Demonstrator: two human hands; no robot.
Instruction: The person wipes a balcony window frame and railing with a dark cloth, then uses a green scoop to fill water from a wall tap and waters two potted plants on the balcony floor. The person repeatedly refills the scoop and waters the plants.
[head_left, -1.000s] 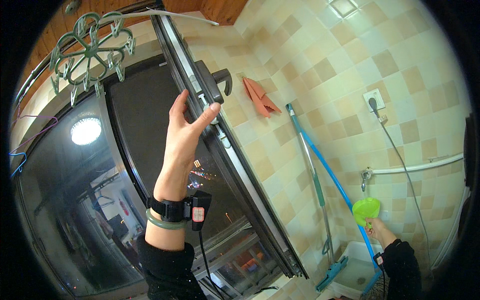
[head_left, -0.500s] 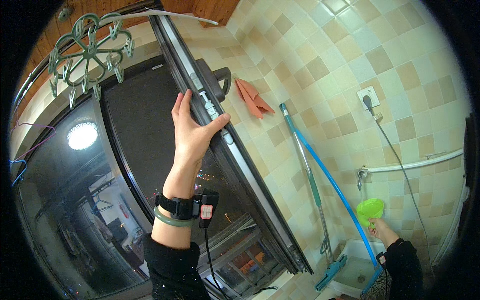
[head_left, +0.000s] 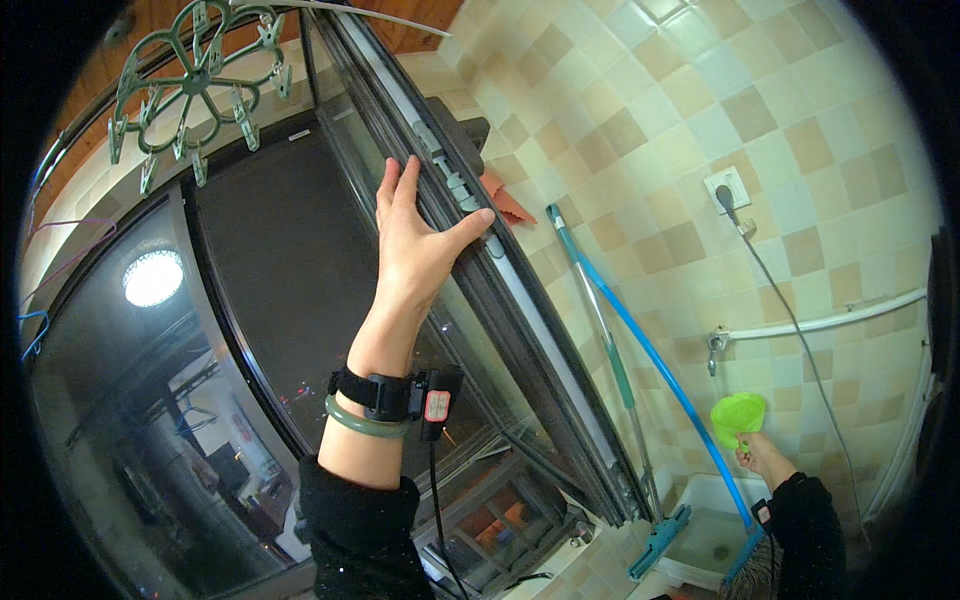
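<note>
My left hand (head_left: 420,235) spans the edge of a dark-framed window sash (head_left: 545,330), thumb on the side nearer the tiled wall and fingers on the other. A white latch strip (head_left: 455,180) runs along that edge beside the thumb. At the lower right, my right hand (head_left: 766,460) is closed round the handle of a lime-green scoop (head_left: 740,415). The scoop is over a white basin (head_left: 695,492), below a wall tap (head_left: 715,350). A black strap (head_left: 378,392) with a small device and a green bangle (head_left: 365,420) circle my left wrist.
A green-handled pole (head_left: 615,370) and a blue pole (head_left: 650,350) lean by the basin. An orange cloth (head_left: 508,198) hangs behind the sash. A power cord (head_left: 800,330) hangs from the socket. A green clip hanger (head_left: 200,85) hangs upper left.
The sash has swung toward the tiled wall with my left hand on it, covering more of the orange cloth and showing more glass. My right hand keeps the scoop in nearly the same place.
</note>
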